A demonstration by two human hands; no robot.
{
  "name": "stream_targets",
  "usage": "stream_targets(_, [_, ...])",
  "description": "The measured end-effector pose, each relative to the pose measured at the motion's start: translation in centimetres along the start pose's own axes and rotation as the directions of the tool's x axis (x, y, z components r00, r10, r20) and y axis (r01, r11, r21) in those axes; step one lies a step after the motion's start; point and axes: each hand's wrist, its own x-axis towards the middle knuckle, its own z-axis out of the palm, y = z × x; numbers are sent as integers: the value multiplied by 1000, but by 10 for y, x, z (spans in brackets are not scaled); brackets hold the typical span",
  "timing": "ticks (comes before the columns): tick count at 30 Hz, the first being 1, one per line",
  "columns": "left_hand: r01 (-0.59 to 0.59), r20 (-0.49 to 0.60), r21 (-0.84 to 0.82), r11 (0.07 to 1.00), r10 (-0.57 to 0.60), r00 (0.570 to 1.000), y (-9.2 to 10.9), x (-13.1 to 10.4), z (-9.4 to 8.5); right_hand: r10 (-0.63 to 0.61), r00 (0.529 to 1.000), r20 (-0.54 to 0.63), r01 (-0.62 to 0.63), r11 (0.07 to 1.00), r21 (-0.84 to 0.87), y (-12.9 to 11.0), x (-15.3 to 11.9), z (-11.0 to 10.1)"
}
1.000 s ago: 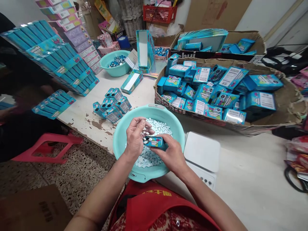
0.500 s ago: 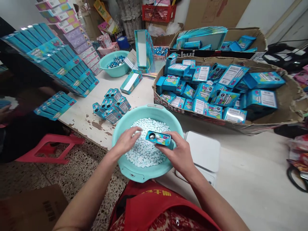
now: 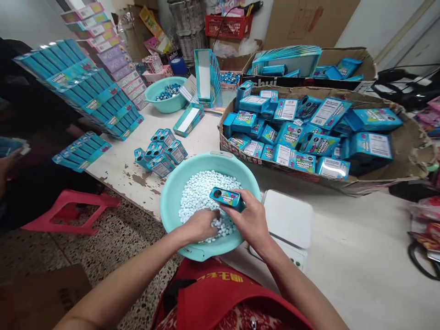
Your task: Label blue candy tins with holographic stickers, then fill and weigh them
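A teal basin (image 3: 172,183) holds a bed of small pale candies (image 3: 195,192). My left hand (image 3: 202,224) reaches down among the candies, its fingers curled and partly sunk in them, so what they hold is hidden. Over the right part of the basin, my right hand (image 3: 250,213) grips a small blue box (image 3: 225,197), tilted, with a round dark hole in its upper face. Beside the basin, on the left, stands a group of similar blue boxes (image 3: 161,165). A white scale (image 3: 288,217) sits just right of the basin.
A large carton (image 3: 405,160) full of blue boxes lies behind the scale. Further back are a smaller teal bowl (image 3: 168,105) of wrapped sweets and an open tray (image 3: 188,120). Stacked display boxes (image 3: 85,91) lean at the left, near a person's hand (image 3: 7,167) and a red stool (image 3: 65,206).
My left hand has moved down and right from above the candies into them. A shiny ball seen in the box's hole before no longer shows; the hole looks dark.
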Motion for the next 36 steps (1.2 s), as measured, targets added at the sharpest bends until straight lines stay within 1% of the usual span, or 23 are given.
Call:
stream_targets(1, [25, -58, -91, 996, -30, 998, -3, 1, -3, -16, 1000, -12, 16, 1000, 7, -2, 0, -3])
stream_targets(2, [46, -123, -219, 975, -74, 990, -7, 0, -6, -33, 999, -25, 33, 999, 6, -3, -1, -5])
stream_targets(3, [61, -182, -371, 926, -137, 974, -9, -1, -10, -47, 999, -28, 47, 999, -3, -4, -1, -7])
stream_targets(4, [63, -222, -532, 844, -211, 952, -11, -3, -15, -56, 998, -15, 55, 998, -20, -4, -1, -8])
stream_targets(5, [44, -240, -682, 730, -281, 929, -11, -5, -21, -55, 998, 9, 55, 998, -40, -4, -1, -8])
stream_targets(6, [2, -245, -803, 596, -334, 910, -10, -8, -26, -49, 998, 42, 51, 997, -61, -4, -2, -7])
stream_targets(7, [-60, -252, -885, 461, -367, 896, -7, -11, -32, -42, 996, 76, 48, 996, -79, -3, -2, -6])
stream_targets(8, [-136, -271, -930, 342, -386, 882, -3, -13, -37, -36, 994, 105, 46, 995, -92, -3, -2, -4])
stream_targets(9, [-221, -305, -944, 245, -393, 867, 2, -14, -42, -32, 992, 124, 45, 994, -102, -3, -3, -1])
stream_targets(10, [-305, -349, -937, 171, -401, 847, 7, -14, -45, -32, 990, 136, 47, 993, -112, -3, -3, 1])
stream_targets(11, [-377, -390, -919, 115, -411, 824, 13, -13, -47, -33, 989, 147, 51, 992, -119, -4, -4, 3])
stream_targets(13, [-474, -443, -879, 40, -433, 785, 22, -8, -49, -36, 983, 179, 59, 990, -127, -8, -4, 8])
stream_targets(16, [-546, -478, -838, -7, -473, 740, 29, 1, -46, -29, 976, 217, 57, 991, -120, -13, -5, 10])
stream_targets(18, [-578, -500, -816, -4, -498, 709, 31, 4, -44, -28, 978, 205, 49, 994, -102, -15, -5, 9])
stream_targets(20, [-601, -523, -799, 4, -498, 692, 32, 6, -44, -33, 984, 175, 48, 995, -85, -16, -5, 7])
stream_targets(24, [-608, -538, -794, 1, -465, 703, 34, 6, -47, -63, 982, 176, 72, 996, -43, -16, -3, 4])
stream_targets(28, [-593, -532, -805, 18, -463, 709, 36, 7, -49, -26, 987, 158, 21, 999, 35, -14, -1, 3])
stream_targets(31, [-584, -533, -811, 35, -458, 712, 37, 9, -47, -10, 985, 175, -1, 998, 63, -12, 0, 2])
stream_targets(36, [-591, -565, -800, 101, -458, 686, 41, 11, -46, 20, 985, 173, -33, 997, 74, -11, 0, 2])
